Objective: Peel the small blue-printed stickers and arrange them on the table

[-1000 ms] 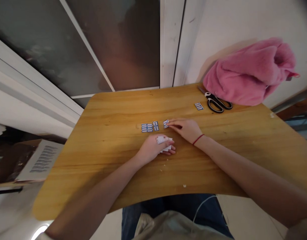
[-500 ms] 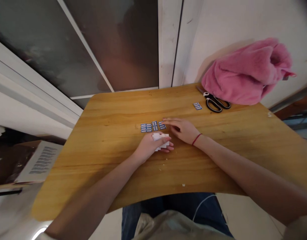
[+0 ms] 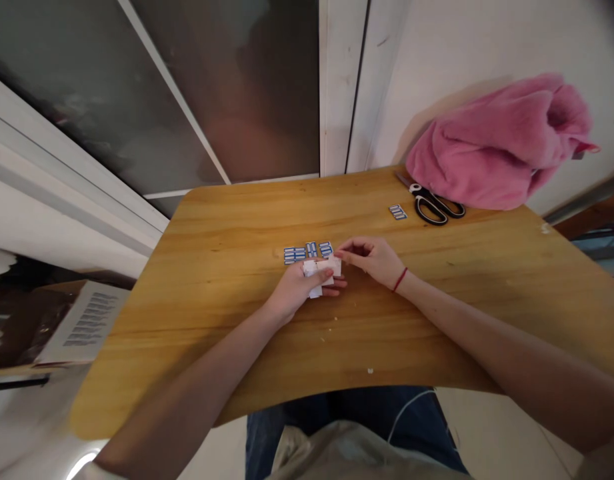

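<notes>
Three groups of blue-edged cards (image 3: 311, 249) lie side by side at the middle of the table (image 3: 211, 267), just beyond the hands. The left hand (image 3: 289, 292) holds a bundle of white paper slips (image 3: 311, 267), thumb laid across the top and fingers extended beneath. The right hand (image 3: 375, 261) is narrowed to a pinch, thumb and forefinger together at the far right corner of the upper slip (image 3: 335, 263). Any printing on the slips cannot be made out.

Assessment of handling: the slips appear thin and overlap unevenly, so two could come away together. A light left thumb, a pinch confined to one corner and a flat sideways draw should separate a single slip without creasing it. Squaring the bundle would reduce the risk of a drop. The hands work close to the laid cards; clearance over them should be kept, as a brushing finger could disturb their alignment.

Materials: the cards are flat, with straight blue borders around pale rectangles. A further blue-edged card group (image 3: 398, 212) lies far right, near scissors (image 3: 423, 196) with black, white-trimmed looped handles. The pink cloth (image 3: 491, 157) beside them is plush and softly folded. The tabletop is smooth, yellow-brown, wood-grained and round-cornered.
</notes>
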`<state>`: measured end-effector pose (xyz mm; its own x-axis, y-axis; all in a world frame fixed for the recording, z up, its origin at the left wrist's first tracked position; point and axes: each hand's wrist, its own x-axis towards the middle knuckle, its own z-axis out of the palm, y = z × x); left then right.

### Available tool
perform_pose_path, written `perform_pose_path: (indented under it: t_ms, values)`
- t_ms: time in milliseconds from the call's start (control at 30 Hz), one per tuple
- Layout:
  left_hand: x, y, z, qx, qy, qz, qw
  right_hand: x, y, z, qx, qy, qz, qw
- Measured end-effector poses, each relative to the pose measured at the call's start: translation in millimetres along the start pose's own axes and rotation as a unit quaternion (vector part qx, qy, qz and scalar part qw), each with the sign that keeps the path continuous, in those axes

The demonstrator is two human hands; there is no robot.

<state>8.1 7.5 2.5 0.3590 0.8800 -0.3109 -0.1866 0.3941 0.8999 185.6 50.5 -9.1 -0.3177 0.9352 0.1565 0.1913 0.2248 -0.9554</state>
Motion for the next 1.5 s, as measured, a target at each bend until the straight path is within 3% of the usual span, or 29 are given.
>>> perform_pose_path:
  t_ms: [100, 167, 267, 333, 400, 600, 833, 933, 1000, 1167, 1300, 1500]
  values:
    - [0, 0, 0, 0.007, 0.009, -0.006, 1.000, 2, 1, -8, -0.034, 0.107, -0.027, 0.993]
    - [-1, 0, 1, 0.011, 0.003, -0.013, 1.000, 3, 4, -14, -0.130, 0.147, -0.050, 0.979]
    - [-2, 2, 2, 0.015, -0.012, -0.019, 1.000, 6, 12, -21, -0.292, 0.089, -0.060, 0.950]
    - [-2, 2, 2, 0.017, -0.024, -0.020, 0.999, 8, 17, -23, -0.331, 0.022, -0.067, 0.941]
    - [-2, 2, 1, 0.019, -0.031, -0.022, 0.999, 9, 20, -25, -0.335, -0.016, -0.080, 0.939]
    - [-3, 1, 1, 0.012, -0.026, -0.021, 0.999, 10, 19, -28, -0.317, -0.025, -0.097, 0.943]
    - [-1, 0, 1, 0.018, -0.020, -0.019, 0.999, 7, 10, -27, -0.215, 0.087, -0.072, 0.970]
    - [-1, -1, 1, 0.027, -0.027, -0.012, 0.999, 4, 7, -23, -0.189, 0.088, -0.069, 0.976]
    - [-1, -2, 1, 0.044, -0.045, -0.010, 0.998, 4, 9, -20, -0.238, 0.078, -0.087, 0.964]
    - [-2, -3, 2, 0.076, -0.104, -0.024, 0.991, 6, 20, -21, -0.409, 0.083, -0.125, 0.900]
    - [-3, -3, 2, 0.082, -0.133, -0.026, 0.987, 7, 23, -23, -0.424, 0.097, -0.100, 0.895]
    - [-5, 4, 1, 0.132, -0.153, 0.004, 0.979, 7, 27, -20, -0.449, 0.069, -0.052, 0.889]
